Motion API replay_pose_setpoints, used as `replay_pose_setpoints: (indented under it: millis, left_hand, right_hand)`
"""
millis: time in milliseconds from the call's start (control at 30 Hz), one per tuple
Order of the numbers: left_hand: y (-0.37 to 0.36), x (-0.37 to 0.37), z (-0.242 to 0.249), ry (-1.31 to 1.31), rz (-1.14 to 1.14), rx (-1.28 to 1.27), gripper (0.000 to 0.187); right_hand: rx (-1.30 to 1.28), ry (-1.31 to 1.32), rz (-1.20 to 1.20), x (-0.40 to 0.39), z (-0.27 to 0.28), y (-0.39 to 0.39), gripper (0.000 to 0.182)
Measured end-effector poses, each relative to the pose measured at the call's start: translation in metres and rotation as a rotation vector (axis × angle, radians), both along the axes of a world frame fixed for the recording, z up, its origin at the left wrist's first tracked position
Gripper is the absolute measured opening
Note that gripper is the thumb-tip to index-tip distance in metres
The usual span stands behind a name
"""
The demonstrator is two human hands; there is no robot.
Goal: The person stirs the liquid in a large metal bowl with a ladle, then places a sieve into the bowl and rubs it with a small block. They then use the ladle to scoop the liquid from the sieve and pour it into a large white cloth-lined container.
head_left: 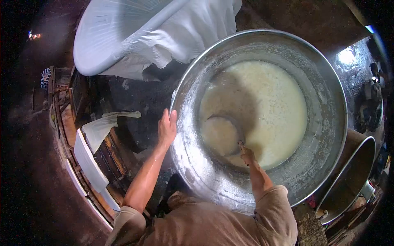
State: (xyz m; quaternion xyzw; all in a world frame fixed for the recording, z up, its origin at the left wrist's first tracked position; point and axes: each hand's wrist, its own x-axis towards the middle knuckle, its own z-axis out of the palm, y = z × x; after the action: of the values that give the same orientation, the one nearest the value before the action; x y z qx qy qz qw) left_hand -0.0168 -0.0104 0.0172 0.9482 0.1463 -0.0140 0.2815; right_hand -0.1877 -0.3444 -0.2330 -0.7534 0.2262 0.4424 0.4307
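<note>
A large round metal vat (328,78) in front of me holds a pale, cloudy liquid (279,102) with fine curdled bits on it. My right hand (248,157) reaches down into the vat, closed around the short handle of a wide, round scoop (241,133). The scoop's bowl lies low in the liquid and is full of it. Against the vat's left outer side, near the rim, rests my left hand (167,129), its fingers stretched out and slightly apart, holding nothing.
Behind the vat on the left, white cloth (193,33) drapes over a large round frame. A white board (87,160) and a pale rag (102,127) lie at the left over wooden pieces. Another metal container (349,180) stands at the lower right, close to the vat.
</note>
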Motion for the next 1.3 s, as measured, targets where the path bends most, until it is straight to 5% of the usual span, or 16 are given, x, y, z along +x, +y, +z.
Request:
replay_pose_setpoints:
  millis: [133, 233, 300, 400, 767, 833, 1000, 1133, 1200, 1300]
  left_hand:
    - [-0.002, 0.000, 0.004, -0.012, -0.015, -0.025, 0.050]
    - [0.001, 0.000, 0.008, -0.008, -0.035, -0.057, 0.049]
    - [0.004, -0.002, 0.002, -0.032, -0.042, -0.065, 0.046]
    - [0.010, -0.003, -0.014, -0.041, -0.013, -0.060, 0.045]
    - [0.014, -0.003, -0.025, -0.079, -0.013, -0.083, 0.045]
    - [0.012, -0.004, -0.011, -0.025, -0.017, -0.077, 0.045]
    - [0.011, -0.003, -0.013, 0.027, -0.003, -0.055, 0.045]
    - [0.014, -0.003, -0.030, 0.003, -0.027, -0.099, 0.047]
    - [0.012, -0.007, -0.031, -0.143, -0.001, 0.005, 0.052]
    - [0.013, -0.002, -0.012, 0.044, -0.041, -0.038, 0.058]
  right_hand:
    - [-0.238, 0.145, 0.171, -0.016, 0.002, 0.021, 0.022]
    - [-0.206, -0.089, 0.206, -0.025, 0.051, 0.047, 0.021]
    - [-0.163, 0.113, -0.177, -0.024, 0.106, 0.068, 0.023]
    - [-0.330, 0.102, -0.073, -0.063, 0.065, 0.083, 0.036]
    - [-0.491, -0.339, -0.387, -0.105, 0.090, 0.120, 0.027]
    - [-0.374, -0.258, -0.516, -0.095, 0.125, 0.106, 0.031]
    - [-0.270, -0.424, -0.737, -0.091, 0.101, 0.017, 0.029]
    - [-0.604, -0.502, -0.536, -0.051, 0.085, -0.074, 0.024]
    - [-0.665, -0.389, -0.464, -0.012, 0.150, -0.087, 0.028]
    - [-0.730, -0.458, -0.332, 0.004, 0.116, -0.150, 0.029]
